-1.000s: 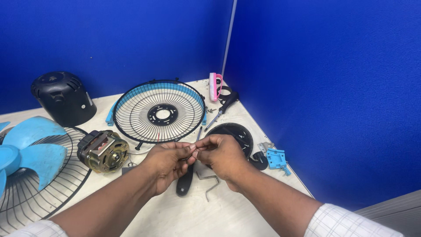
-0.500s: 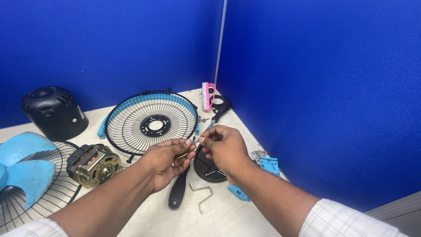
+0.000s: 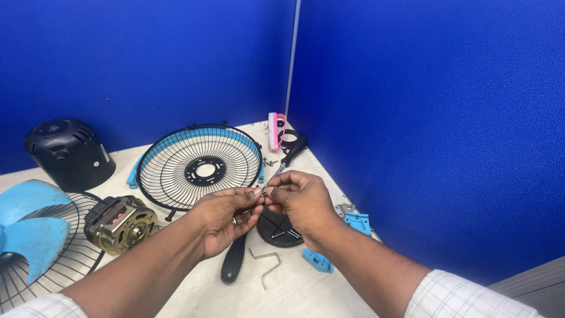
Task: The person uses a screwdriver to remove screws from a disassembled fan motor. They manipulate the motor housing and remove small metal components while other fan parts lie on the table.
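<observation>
Both hands' grip pinched on one small metal part [image 3: 265, 190]: left hand [image 3: 226, 215]; right hand [image 3: 300, 200].

Two hands, left hand [image 3: 226, 215] and right hand [image 3: 300, 197], are met at the table's centre. Behind them a fan guard [image 3: 200, 165] is laid; a motor [image 3: 120, 222] is placed left, a bent wire [image 3: 266, 265] in front, possibly screws [image 3: 271, 161] behind
</observation>
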